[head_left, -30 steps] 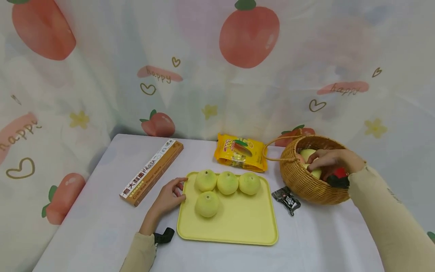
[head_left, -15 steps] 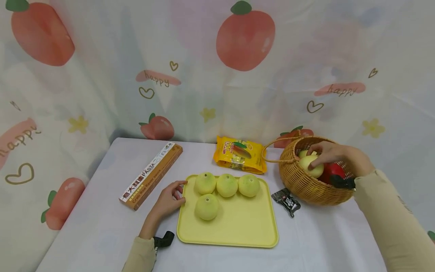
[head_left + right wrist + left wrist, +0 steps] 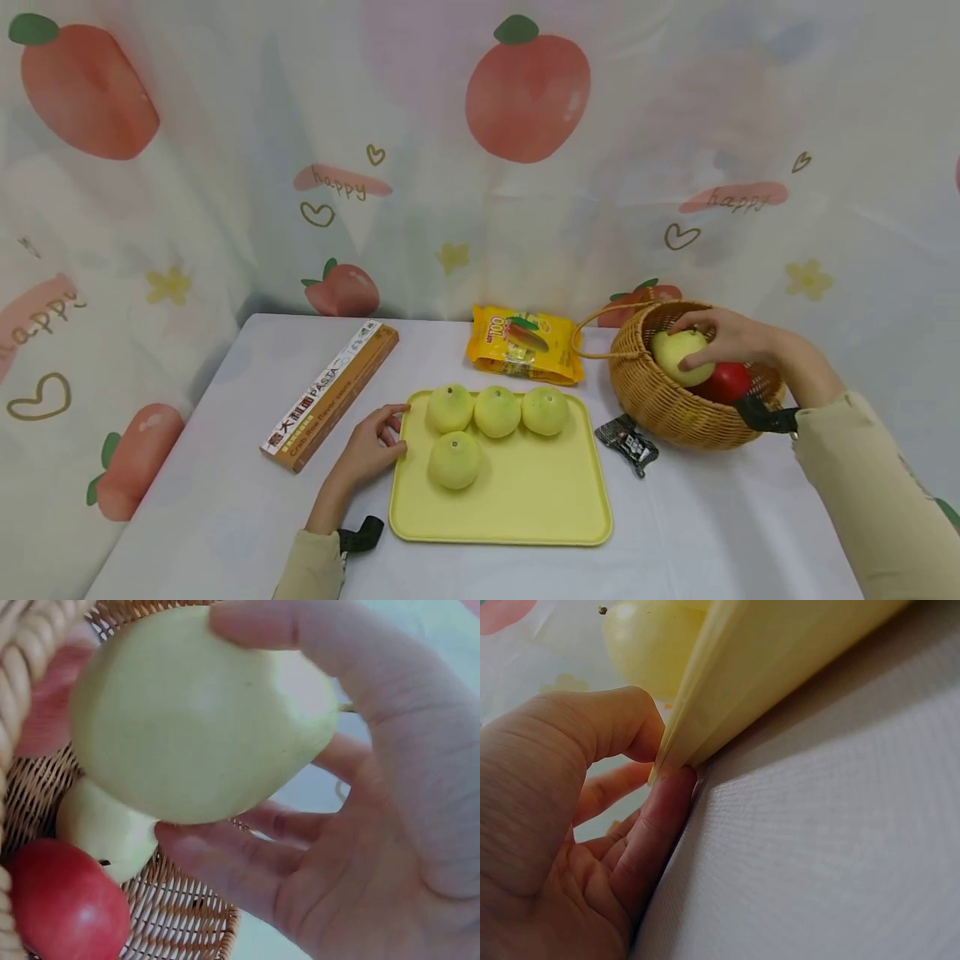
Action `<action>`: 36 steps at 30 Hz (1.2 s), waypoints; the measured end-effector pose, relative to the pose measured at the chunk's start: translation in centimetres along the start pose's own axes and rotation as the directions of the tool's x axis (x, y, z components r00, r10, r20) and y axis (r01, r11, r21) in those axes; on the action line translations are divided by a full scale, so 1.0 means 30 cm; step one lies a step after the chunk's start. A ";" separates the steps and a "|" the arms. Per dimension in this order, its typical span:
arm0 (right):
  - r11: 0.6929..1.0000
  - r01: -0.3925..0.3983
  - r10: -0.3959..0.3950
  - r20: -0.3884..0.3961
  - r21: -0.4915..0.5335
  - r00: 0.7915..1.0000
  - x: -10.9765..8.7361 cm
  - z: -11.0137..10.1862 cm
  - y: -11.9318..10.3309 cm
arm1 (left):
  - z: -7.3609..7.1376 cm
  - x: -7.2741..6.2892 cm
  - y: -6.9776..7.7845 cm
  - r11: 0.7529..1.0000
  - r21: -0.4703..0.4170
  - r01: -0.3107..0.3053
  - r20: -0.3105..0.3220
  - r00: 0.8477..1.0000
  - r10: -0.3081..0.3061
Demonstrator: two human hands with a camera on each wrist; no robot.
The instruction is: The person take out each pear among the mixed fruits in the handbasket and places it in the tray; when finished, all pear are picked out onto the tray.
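My right hand (image 3: 738,337) holds a pale green pear (image 3: 202,712) at the mouth of the wicker basket (image 3: 663,417), thumb on one side and fingers on the other. The pear's thin stem points toward the palm. Below it in the basket lie a shiny red fruit (image 3: 71,904) and another pale green fruit (image 3: 105,825). My left hand (image 3: 371,446) pinches the left rim of a yellow tray (image 3: 525,508), with the thumb and a fingertip on opposite faces of the rim. Several round yellow-green fruits (image 3: 497,411) sit in the tray, three of them along its back edge.
Behind the tray lies a yellow mango-print candy bag (image 3: 525,342), beside the basket's handle (image 3: 592,333). A small black packet (image 3: 630,442) is between tray and basket. On the left, a long pasta box (image 3: 333,392) lies slanted. A fruit-printed cloth hangs behind the table.
My right hand has drawn the pear up from inside the basket, so more of it and the red fruit shows. The left hand stays on the tray rim. The head view has shifted slightly.
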State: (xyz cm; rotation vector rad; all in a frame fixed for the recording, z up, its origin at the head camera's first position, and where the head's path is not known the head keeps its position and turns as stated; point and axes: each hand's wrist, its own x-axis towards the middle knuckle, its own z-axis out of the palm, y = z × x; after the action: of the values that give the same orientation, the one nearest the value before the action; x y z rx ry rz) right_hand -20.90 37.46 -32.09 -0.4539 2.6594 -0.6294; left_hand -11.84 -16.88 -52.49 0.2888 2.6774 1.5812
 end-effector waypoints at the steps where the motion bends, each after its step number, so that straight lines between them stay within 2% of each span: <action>1: 1.000 -0.001 0.001 -0.008 0.003 1.000 -0.005 0.002 -0.008 | 0.000 -0.002 -0.001 1.000 -0.002 0.003 -0.002 1.000 -0.003; 8: 0.999 -0.016 0.020 -0.085 0.048 0.996 -0.043 0.017 -0.041 | 0.000 -0.002 0.004 1.000 -0.011 0.002 -0.004 1.000 -0.002; 14: 0.996 -0.019 0.035 -0.183 0.088 0.983 -0.071 0.021 -0.064 | 0.004 0.002 0.004 1.000 -0.007 0.003 -0.013 1.000 -0.003; 23: 0.989 -0.015 0.053 -0.260 0.144 0.964 -0.111 0.044 -0.141 | -0.001 -0.005 0.002 1.000 0.005 0.004 -0.008 1.000 -0.004; 29: 0.981 0.040 0.025 -0.331 0.187 0.943 -0.129 0.099 -0.196 | -0.003 -0.003 0.003 1.000 0.016 0.007 -0.001 1.000 -0.007; 36: 0.967 0.089 -0.010 -0.316 0.239 0.949 -0.140 0.191 -0.256 | -0.002 -0.003 0.013 0.999 0.041 0.000 -0.005 1.000 0.000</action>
State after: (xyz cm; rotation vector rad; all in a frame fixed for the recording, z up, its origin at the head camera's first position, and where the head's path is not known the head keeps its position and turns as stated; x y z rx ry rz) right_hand -13.10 30.48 -32.01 -0.3753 2.8107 -1.1223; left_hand -11.69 -16.77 -52.13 0.2853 2.7162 1.5312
